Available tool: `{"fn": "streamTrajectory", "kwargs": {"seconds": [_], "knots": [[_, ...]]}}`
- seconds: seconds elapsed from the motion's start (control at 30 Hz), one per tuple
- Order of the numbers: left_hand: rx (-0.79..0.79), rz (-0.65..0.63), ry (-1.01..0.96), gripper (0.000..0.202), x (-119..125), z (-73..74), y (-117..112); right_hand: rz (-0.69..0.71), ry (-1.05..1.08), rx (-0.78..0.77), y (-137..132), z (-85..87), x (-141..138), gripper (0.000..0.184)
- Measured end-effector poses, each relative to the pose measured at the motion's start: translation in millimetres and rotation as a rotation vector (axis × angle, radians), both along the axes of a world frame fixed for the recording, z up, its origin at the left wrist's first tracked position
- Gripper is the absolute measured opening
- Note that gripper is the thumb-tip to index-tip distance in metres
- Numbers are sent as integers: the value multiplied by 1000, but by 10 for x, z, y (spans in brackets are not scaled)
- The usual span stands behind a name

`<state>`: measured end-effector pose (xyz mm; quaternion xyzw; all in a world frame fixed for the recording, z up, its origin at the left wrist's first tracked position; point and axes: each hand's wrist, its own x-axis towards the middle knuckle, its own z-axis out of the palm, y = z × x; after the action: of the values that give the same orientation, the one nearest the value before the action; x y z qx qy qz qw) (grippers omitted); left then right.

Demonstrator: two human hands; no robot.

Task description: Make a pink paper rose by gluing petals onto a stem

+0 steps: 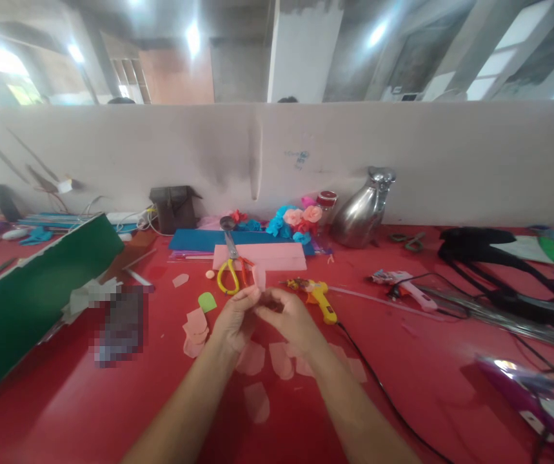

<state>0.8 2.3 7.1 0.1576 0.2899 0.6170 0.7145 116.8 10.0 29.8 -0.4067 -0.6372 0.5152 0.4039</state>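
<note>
Between my two hands, above the red table, is a small pink paper petal (258, 277). The fingertips of my left hand (238, 314) are closed on its lower end. My right hand (290, 317) is curled beside it, its fingertips close together at the petal's base; whether they grip it is hidden. More pink petals (257, 403) lie on the table beneath my wrists, and a small pile of petals (196, 325) sits to the left with a green petal (207, 301). Just beyond my hands lie yellow-handled scissors (229, 277) and a red-handled tool (246, 269).
A yellow glue gun (322, 301) with a trailing black cord lies right of my hands. Behind are pink paper sheets (277, 256), paper flowers (300, 219) and a steel jug (361, 209). A green board (39, 303) stands left; a purple iron (523, 393) is at right.
</note>
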Motion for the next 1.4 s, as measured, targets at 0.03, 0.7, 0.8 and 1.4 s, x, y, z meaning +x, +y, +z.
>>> {"fn": "streamTrajectory", "kwargs": {"seconds": [0.03,0.7,0.8,1.4], "knots": [[-3,0,-2,19,-1,-5,-1,-8,-21,23,-11,-11,-18,12],[254,8,504,11,-262,85,18,28,-109,104,7,-1,43,14],[300,-14,516,8,-266,115,5,46,-135,108,13,-11,52,14],[253,-26,529,13,-396,152,5,-12,-149,128,46,-42,92,16]]}}
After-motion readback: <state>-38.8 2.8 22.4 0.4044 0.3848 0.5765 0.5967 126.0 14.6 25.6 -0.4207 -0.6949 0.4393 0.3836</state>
